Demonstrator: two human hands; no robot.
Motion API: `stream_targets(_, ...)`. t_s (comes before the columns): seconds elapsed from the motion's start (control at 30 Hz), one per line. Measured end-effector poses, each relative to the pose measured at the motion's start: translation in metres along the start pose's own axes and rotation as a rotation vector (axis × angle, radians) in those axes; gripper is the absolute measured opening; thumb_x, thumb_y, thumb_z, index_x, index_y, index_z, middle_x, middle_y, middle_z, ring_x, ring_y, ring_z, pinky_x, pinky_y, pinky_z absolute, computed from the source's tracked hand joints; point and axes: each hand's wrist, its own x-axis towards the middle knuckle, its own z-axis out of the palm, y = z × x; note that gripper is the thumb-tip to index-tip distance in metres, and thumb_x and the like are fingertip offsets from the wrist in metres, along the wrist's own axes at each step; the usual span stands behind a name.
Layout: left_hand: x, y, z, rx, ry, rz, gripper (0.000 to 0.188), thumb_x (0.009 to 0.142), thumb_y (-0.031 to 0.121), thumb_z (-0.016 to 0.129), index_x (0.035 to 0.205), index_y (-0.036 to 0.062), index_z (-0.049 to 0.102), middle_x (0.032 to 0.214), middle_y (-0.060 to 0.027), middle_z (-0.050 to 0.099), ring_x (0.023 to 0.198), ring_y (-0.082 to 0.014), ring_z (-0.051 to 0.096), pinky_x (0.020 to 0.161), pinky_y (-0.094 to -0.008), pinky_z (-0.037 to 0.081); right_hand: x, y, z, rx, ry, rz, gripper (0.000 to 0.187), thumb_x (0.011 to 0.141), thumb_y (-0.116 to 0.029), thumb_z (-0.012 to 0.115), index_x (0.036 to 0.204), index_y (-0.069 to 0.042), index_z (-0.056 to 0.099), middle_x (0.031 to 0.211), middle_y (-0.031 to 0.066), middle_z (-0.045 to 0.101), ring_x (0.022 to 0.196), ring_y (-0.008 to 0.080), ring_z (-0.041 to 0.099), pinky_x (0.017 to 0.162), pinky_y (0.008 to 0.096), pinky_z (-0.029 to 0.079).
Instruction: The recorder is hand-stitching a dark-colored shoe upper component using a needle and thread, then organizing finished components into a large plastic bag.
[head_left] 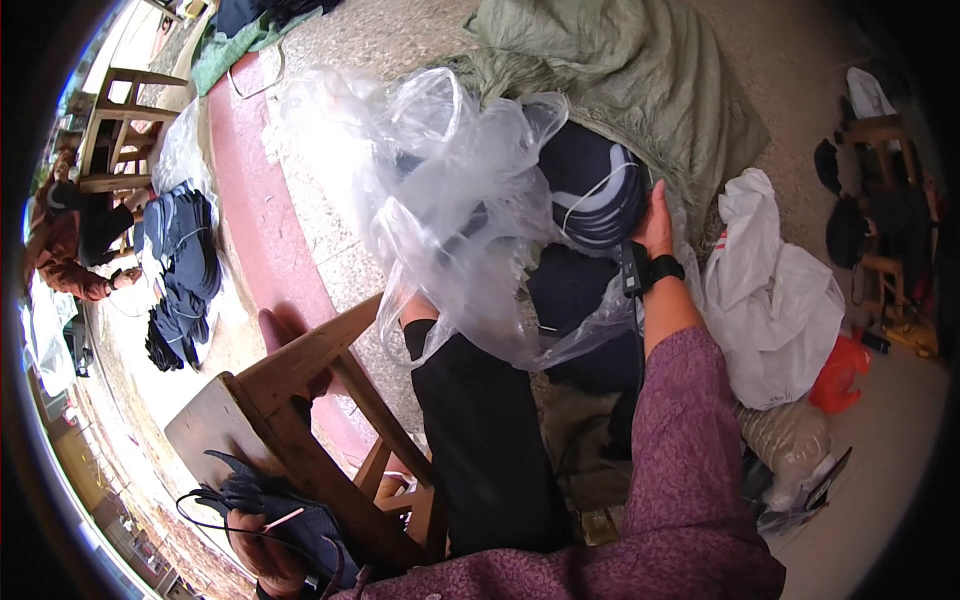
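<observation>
My right hand, in a purple sleeve with a black wrist strap, is cupped around the side of a tied stack of dark navy curved pieces with a pale band. The stack sits in the mouth of a clear plastic bag, whose crumpled film spreads to its left. Beyond a black-clothed limb, bare skin meets the film; its fingers are hidden, and whether this is my left hand is unclear. At the lower left, a shadowed hand lies by dark cloth and a thin black cord; whose it is I cannot tell.
A wooden stool stands at the left. A green woven sack lies beyond the bag, a white sack and a red bag to the right. Far left, a person sits by stacked dark pieces.
</observation>
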Motion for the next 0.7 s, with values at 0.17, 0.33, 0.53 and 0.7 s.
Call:
stream_targets(0.17,0.022,0.009,0.004,0.010,-0.020,0.110,0.049,0.096,0.009,0.038,0.143,0.0117,0.026,0.093,-0.0154,0.051,0.071,-0.0304,0.047,0.062,-0.0422,0.040,0.033,0.038,-0.019,-0.007,0.047,-0.106,0.058,0.092,-0.045,0.051,0.130,-0.001,0.048,0.123,0.0116,0.058,0.108,0.0278,0.057,0.093,0.0414,0.045)
stream_targets(0.33,0.016,0.004,0.014,-0.032,0.037,0.033,0.023,0.096,0.016,0.039,0.112,0.0015,0.046,0.087,-0.0159,0.050,0.072,-0.0315,0.048,0.063,-0.0418,0.041,0.031,0.045,0.006,-0.552,0.381,-0.434,0.044,0.087,-0.019,0.058,0.123,0.003,0.046,0.119,0.0202,0.057,0.104,0.0308,0.059,0.089,0.0422,0.047)
stream_targets(0.53,0.010,0.008,0.003,-0.048,0.003,-0.057,0.025,0.099,0.018,0.044,0.107,-0.0037,0.051,0.098,-0.0210,0.056,0.085,-0.0345,0.056,0.079,-0.0442,0.046,0.000,0.014,0.030,-1.848,0.606,-0.674,0.041,0.080,-0.005,0.061,0.117,-0.002,0.045,0.103,0.0258,0.060,0.100,0.0436,0.057,0.082,0.0465,0.046)
stream_targets(0.7,-0.008,-0.013,0.001,0.023,-0.041,0.024,0.024,0.099,0.017,0.043,0.110,-0.0032,0.050,0.104,-0.0209,0.056,0.091,-0.0355,0.056,0.083,-0.0458,0.046,0.029,0.008,0.016,-1.322,0.361,-0.678,0.024,0.080,0.000,0.052,0.103,-0.004,0.055,0.090,0.0122,0.065,0.079,0.0323,0.061,0.067,0.0392,0.049)
